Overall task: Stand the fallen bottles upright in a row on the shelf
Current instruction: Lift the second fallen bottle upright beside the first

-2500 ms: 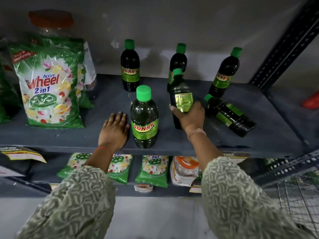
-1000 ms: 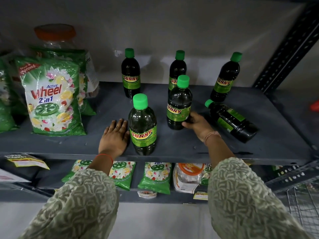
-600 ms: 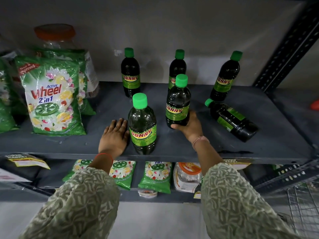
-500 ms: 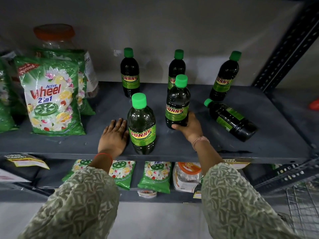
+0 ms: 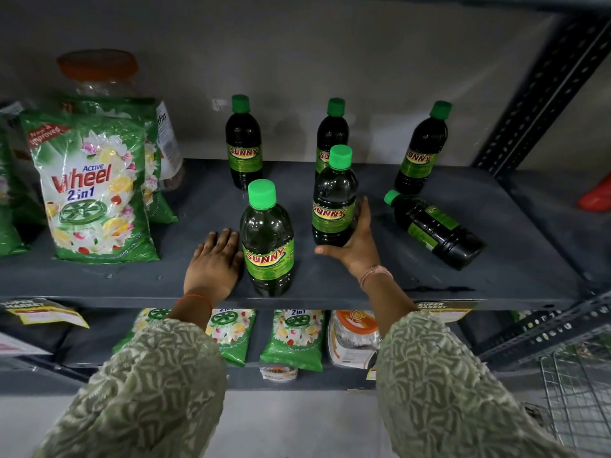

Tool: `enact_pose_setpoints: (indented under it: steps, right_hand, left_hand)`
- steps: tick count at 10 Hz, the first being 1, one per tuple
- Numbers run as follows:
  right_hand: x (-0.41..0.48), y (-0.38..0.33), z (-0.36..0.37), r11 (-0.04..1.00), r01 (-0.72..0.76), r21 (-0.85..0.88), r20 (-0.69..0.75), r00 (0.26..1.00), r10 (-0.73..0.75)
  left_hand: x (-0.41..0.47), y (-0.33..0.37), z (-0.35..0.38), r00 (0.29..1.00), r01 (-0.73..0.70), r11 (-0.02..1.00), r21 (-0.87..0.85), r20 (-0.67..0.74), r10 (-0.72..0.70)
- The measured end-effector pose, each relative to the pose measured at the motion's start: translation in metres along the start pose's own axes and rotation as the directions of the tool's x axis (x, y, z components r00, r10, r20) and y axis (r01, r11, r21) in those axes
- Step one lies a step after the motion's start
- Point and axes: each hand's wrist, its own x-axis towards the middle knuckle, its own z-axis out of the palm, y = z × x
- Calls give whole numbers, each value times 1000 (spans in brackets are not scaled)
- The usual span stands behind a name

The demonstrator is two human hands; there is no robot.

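Dark "Sunny" bottles with green caps stand on the grey shelf (image 5: 99,282). Three stand along the back: left (image 5: 244,143), middle (image 5: 330,130) and right (image 5: 420,150). A front bottle (image 5: 267,239) stands near the shelf edge. My left hand (image 5: 213,262) lies flat, palm down, touching its left side. My right hand (image 5: 358,246) cups the base of an upright centre bottle (image 5: 334,200), thumb in front, fingers up its right side. One bottle (image 5: 436,229) lies on its side to the right, cap pointing back-left.
Green Wheel detergent bags (image 5: 96,190) and an orange-lidded jar (image 5: 99,71) fill the shelf's left end. A perforated steel post (image 5: 542,90) bounds the right side. Packets (image 5: 291,335) sit on the lower shelf, with a wire basket (image 5: 582,391) at bottom right.
My right hand brought the tilted centre bottle upright and set it on the shelf, then slid down to its base. My left hand has stayed flat beside the front bottle.
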Motion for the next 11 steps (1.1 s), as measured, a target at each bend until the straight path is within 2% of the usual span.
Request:
enact_pose_setpoints:
  steps: [1,2,8,11]
  right_hand:
    - [-1,2,3,1000,6,-4,-83,997,-6]
    - [0,3,6,995,27,-91,-140,989,-40]
    - [-89,0,-11,965,35,-259,-32,998,-45]
    - [-91,4,-13,978,31,-207,12,1000,-29]
  left_hand:
    - [1,1,0,1000,-4,1000,1,0,4]
    - [0,1,0,1000,3,1000,-1,-6,-3]
    - [-6,-1,3,998,-66,998,17,17,66]
    - [-15,0,5,994,-105,993,50,25,104]
